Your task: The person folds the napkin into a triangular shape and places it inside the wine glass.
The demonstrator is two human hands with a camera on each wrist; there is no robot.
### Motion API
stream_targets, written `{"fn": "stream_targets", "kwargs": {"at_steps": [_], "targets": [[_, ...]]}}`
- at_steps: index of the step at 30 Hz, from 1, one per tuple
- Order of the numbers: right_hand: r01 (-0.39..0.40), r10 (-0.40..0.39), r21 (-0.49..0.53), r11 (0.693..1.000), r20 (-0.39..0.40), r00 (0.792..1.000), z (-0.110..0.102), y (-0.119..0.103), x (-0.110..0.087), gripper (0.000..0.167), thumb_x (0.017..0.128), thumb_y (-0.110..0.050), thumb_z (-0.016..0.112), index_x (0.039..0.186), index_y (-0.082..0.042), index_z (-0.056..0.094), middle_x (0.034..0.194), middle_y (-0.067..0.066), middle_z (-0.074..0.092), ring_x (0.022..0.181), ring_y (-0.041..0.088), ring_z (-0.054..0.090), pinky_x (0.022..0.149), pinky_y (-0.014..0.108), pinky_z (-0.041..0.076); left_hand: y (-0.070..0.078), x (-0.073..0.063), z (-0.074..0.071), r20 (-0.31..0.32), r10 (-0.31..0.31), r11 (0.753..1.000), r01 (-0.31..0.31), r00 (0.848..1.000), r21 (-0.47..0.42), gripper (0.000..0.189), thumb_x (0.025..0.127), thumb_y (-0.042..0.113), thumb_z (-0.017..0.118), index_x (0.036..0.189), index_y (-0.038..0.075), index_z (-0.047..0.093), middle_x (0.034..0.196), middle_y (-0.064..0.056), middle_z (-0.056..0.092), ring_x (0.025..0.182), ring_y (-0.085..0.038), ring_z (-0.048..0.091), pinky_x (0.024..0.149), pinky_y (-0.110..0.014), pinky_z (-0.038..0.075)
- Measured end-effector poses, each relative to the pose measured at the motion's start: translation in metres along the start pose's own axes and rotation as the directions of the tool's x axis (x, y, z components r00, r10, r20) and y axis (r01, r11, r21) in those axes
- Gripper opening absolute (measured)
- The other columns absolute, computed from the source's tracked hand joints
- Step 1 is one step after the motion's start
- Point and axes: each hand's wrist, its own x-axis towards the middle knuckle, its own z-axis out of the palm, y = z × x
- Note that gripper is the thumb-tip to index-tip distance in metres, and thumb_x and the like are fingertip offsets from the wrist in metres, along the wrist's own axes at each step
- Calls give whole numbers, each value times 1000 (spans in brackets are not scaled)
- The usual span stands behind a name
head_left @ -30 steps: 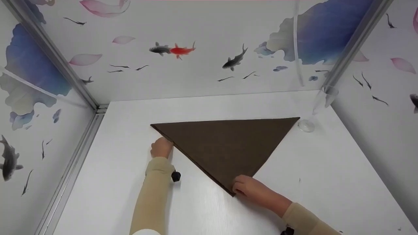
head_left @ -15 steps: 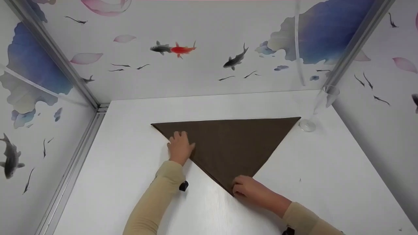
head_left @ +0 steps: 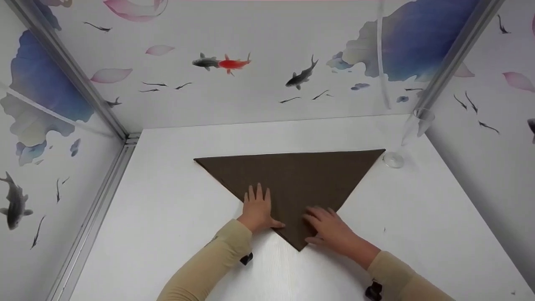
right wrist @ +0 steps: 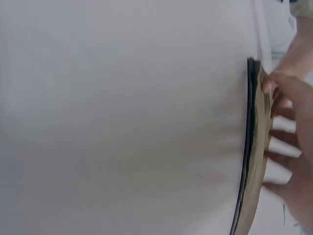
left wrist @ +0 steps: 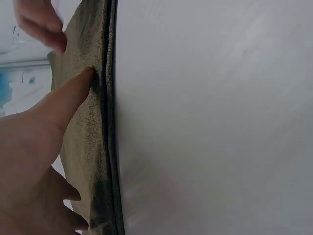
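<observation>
A brown cloth napkin (head_left: 292, 179) lies folded into a triangle on the white table, its long edge at the back and one corner toward the person. My left hand (head_left: 258, 211) rests flat on the left slanting edge, fingers straight and thumb spread toward the near corner. In the left wrist view, layered edges of the napkin (left wrist: 108, 122) show beside the thumb. Over the right slanting edge, near that same corner, my right hand (head_left: 332, 232) touches the cloth with fingers spread and slightly bent. Its fingers also appear apart along the napkin (right wrist: 252, 147) in the right wrist view.
A clear stemmed glass (head_left: 393, 160) stands close to the napkin's right corner. Panels printed with fish and petals (head_left: 259, 96) wall in the white table (head_left: 159, 234) at the back and both sides.
My left hand has slid right and nearer along the left edge and straightened its fingers. The right hand has let go of the near corner and spread its fingers, shifting slightly away from it.
</observation>
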Motion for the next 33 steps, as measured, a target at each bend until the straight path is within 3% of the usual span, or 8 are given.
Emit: {"fn": "stream_targets", "kwargs": {"at_steps": [3,6,11,21,33], "targets": [[-222,223,-20,975,104,969,1,10,0,86,86,-51,70,144,4,40,152,28,28,139,46,26,108,61,25,-1,-3,4,2,-2,1000,2,1000,-9,125,66,74,72,153,0,22,157,-27,14,141,-51,11,114,-54,17],[-306,299,12,952,187,936,2,15,3,95,86,-53,68,146,10,31,153,35,16,140,52,16,110,60,22,-4,-7,5,5,-7,999,7,1000,-43,126,67,75,71,153,-2,20,157,-29,11,140,-54,9,113,-55,17],[-299,290,9,954,224,931,-1,15,14,96,87,-54,66,147,10,28,154,35,13,141,51,13,111,56,23,-11,-6,2,-7,-9,998,9,1000,-66,125,69,75,70,152,-5,21,157,-29,10,140,-55,8,113,-56,18],[-275,277,-45,960,254,927,-6,13,45,96,90,-56,61,149,10,25,155,34,11,142,49,12,113,53,21,-35,9,-1,-28,-11,999,10,1000,-36,122,71,72,70,152,-4,20,157,-29,10,140,-55,9,112,-56,19],[-249,257,-65,966,274,927,-9,23,69,96,92,-56,59,150,10,21,155,34,7,143,48,9,113,52,20,-42,25,-11,-29,-39,996,37,999,-76,120,71,67,74,151,-6,21,156,-30,9,139,-56,8,113,-57,16]]}}
